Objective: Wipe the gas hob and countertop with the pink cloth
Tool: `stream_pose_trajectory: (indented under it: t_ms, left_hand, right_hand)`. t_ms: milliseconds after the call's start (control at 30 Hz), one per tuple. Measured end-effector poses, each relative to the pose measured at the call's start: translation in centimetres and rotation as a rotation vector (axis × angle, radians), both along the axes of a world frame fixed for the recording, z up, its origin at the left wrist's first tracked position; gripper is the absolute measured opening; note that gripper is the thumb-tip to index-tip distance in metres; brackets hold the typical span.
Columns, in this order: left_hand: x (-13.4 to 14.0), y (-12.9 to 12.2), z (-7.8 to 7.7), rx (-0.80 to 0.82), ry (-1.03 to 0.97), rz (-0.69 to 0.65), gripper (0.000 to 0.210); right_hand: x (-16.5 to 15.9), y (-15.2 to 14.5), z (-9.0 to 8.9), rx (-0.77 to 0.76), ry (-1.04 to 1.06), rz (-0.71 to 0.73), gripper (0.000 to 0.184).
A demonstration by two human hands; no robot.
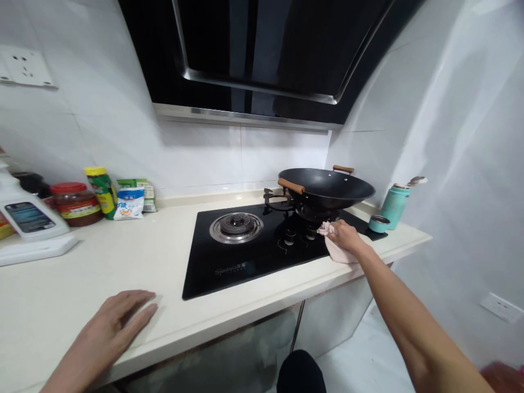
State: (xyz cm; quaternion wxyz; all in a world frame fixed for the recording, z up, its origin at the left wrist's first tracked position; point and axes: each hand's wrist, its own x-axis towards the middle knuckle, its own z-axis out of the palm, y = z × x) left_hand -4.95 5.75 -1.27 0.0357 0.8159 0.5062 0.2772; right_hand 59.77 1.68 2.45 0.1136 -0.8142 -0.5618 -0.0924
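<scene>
My right hand is closed on a pale pink cloth, pressed to the front right of the black gas stove. The cloth bunches up at my fingertips beside a control knob, and its lower part hangs toward the counter's front edge. Left of the stove, my left hand rests on the pale counter, thumb and fingers apart, holding nothing. Behind my right hand a black wok with wooden handles sits over the right burner. The left burner is bare, its pan support lying near the wok.
A teal bottle with its lid raised and a teal cup stand at the right. Along the left wall are a white spray bottle, a red-lidded jar, a yellow-capped container and packets. A range hood overhangs the stove.
</scene>
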Motion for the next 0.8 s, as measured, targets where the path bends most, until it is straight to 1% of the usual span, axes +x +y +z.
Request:
stream_pose_trajectory:
  t_ms: [67,167,233,300,367,467,567,700,800]
  left_hand:
    - [-0.1,0.1,-0.1,0.015,0.005,-0.001,0.049]
    - [-0.2,0.1,-0.2,0.019,0.006,0.005,0.048]
    - [-0.3,0.1,-0.3,0.014,0.003,0.016,0.048]
    - [-0.3,0.1,-0.4,0.008,0.0,0.033,0.048]
    - [-0.3,0.1,-0.4,0.004,-0.001,0.04,0.047]
    - [-0.3,-0.1,-0.4,0.007,-0.005,0.029,0.048]
    - [-0.1,-0.2,-0.1,0.015,0.0,0.009,0.048]
    - [0.1,-0.4,0.1,0.023,-0.002,0.011,0.047]
    - [0.1,-0.5,0.2,0.028,-0.006,0.012,0.047]
  right_hand:
    - [-0.2,1.8,0.3,-0.006,0.002,0.017,0.03]
    - [-0.7,4.1,0.4,-0.018,0.018,0.086,0.032]
    - [-1.0,5.0,0.4,-0.029,0.036,0.128,0.033]
    - [-1.1,5.4,0.6,-0.044,0.053,0.132,0.036]
    - [-0.9,5.3,1.1,-0.071,0.068,0.096,0.041]
    - [-0.2,4.8,2.2,-0.123,0.09,-0.001,0.056]
    - [0.4,4.3,3.2,-0.159,0.107,-0.082,0.062]
    - [0.1,4.4,3.3,-0.223,0.117,-0.136,0.068]
    - [-0.7,5.3,3.1,-0.253,0.126,-0.129,0.076]
